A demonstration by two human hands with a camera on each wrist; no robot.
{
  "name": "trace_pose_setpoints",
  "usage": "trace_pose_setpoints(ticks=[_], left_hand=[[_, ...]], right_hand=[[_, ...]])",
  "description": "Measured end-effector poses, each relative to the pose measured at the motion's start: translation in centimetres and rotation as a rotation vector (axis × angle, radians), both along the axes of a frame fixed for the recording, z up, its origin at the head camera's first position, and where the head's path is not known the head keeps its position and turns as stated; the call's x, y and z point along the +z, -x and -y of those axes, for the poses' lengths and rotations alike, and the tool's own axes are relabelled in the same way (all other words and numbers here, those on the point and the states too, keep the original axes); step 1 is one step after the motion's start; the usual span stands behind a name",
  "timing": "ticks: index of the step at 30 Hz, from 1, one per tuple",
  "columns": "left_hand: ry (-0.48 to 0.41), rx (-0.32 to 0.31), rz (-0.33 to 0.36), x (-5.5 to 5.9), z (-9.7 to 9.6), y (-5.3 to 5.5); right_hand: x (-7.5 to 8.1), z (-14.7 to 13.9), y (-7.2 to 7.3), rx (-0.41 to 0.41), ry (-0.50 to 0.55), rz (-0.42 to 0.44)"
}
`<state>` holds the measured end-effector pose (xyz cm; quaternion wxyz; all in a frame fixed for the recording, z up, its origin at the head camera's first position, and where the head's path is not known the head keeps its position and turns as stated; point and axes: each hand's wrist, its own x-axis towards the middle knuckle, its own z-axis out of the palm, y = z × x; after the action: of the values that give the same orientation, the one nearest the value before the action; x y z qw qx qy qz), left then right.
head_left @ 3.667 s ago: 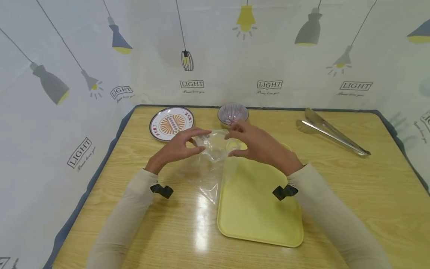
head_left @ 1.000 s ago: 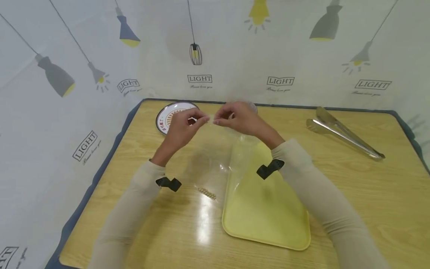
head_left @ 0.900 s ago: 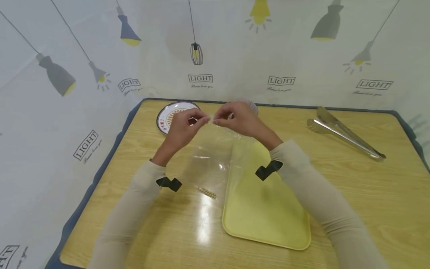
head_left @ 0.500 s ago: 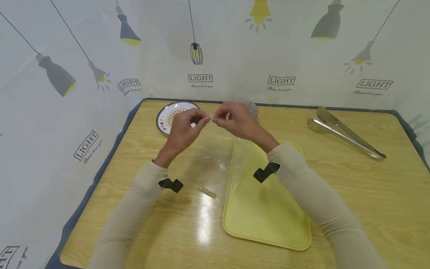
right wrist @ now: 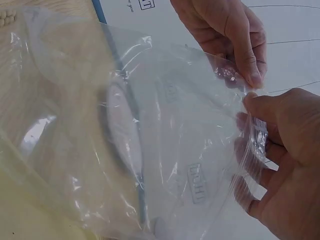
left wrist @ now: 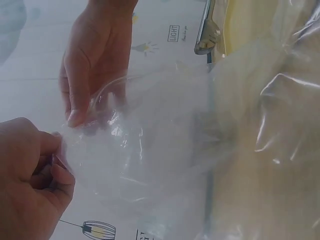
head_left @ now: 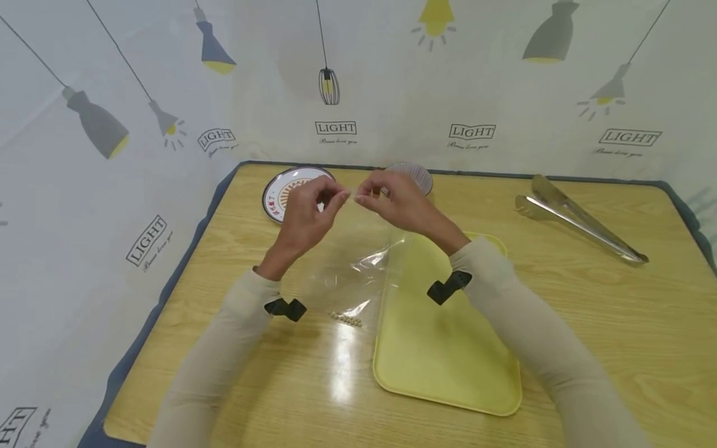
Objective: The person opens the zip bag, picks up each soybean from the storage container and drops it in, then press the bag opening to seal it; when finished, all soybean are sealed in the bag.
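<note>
A clear zip-lock plastic bag [head_left: 358, 267] hangs between my hands, above the table and the tray's left edge. Several small round beige balls, like dried soybeans [head_left: 345, 319], lie in a row at its bottom corner. My left hand [head_left: 307, 214] pinches the bag's top edge between thumb and fingers. Close beside it, my right hand [head_left: 396, 200] pinches the same edge, the fingertips almost meeting. In the right wrist view the zip strip [right wrist: 252, 150] runs along my right hand [right wrist: 287, 145]. The left wrist view has the bag's film [left wrist: 145, 140] spread out from both hands.
A yellow tray [head_left: 448, 348] lies on the wooden table [head_left: 269, 386], right of the bag. Behind the hands stand a patterned plate [head_left: 274, 199] and a small striped bowl [head_left: 420, 177], both partly covered. Metal tongs [head_left: 582, 221] lie at the back right.
Earlier the hands held the bag bunched up with fingers apart; now they pinch its top edge and the bag hangs down with the soybean-like balls visible. Lately only the film has shifted slightly.
</note>
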<state>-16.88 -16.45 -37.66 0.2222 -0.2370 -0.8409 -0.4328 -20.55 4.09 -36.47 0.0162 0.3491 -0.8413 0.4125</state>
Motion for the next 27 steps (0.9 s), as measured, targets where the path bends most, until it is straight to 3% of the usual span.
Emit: trace_pose_setpoints(ticks=[8,12,16,21,25,27], left_hand=[[-0.072,0.059,-0.035,0.6,0.5,-0.3],[-0.063,0.045,0.057,0.6,0.7,-0.4],[0.012,0.036,0.113,0.5,0.7,-0.2],[0.036,0.028,0.017,0.5,0.5,0.2],[-0.004,0.052,-0.085,0.6,0.3,-0.1],[-0.014,0.063,-0.101,0.7,0.1,-0.3]], right_hand=[[-1.4,-1.6,-0.7,-0.013,0.090,0.005],[-1.5,-1.8,-0.6,-0.022,0.118,-0.034],[-1.5,-2.0,-0.4,-0.019,0.103,-0.040],[-1.5,-2.3,-0.5,-0.008,0.079,-0.006],[-1.5,-2.6,-0.9,-0.010,0.088,0.050],[-1.7,-2.9,-1.1,-0.021,0.098,0.075]])
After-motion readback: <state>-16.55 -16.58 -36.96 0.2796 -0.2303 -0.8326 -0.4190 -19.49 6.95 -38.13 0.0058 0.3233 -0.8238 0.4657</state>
